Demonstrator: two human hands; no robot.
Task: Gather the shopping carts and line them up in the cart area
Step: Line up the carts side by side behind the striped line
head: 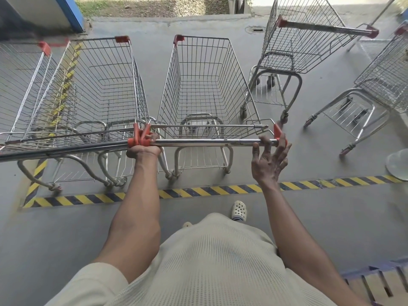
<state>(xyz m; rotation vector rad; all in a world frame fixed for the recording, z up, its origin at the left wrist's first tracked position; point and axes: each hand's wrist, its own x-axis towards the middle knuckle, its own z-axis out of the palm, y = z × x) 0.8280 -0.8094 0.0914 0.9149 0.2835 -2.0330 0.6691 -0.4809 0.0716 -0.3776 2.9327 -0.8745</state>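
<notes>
- Centre cart (205, 85) stands past the striped line (198, 192), beside the parked cart (99, 85).
- My left hand (143, 149) grips its handle (209, 142); right hand (268, 160) open, fingers (265, 142) barely touching.
- Risk: uneven push skews it, pinching my left fingers between handles.

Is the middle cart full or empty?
Empty: the middle cart holds nothing; only grey floor and its own frame show through the wire basket.
</notes>
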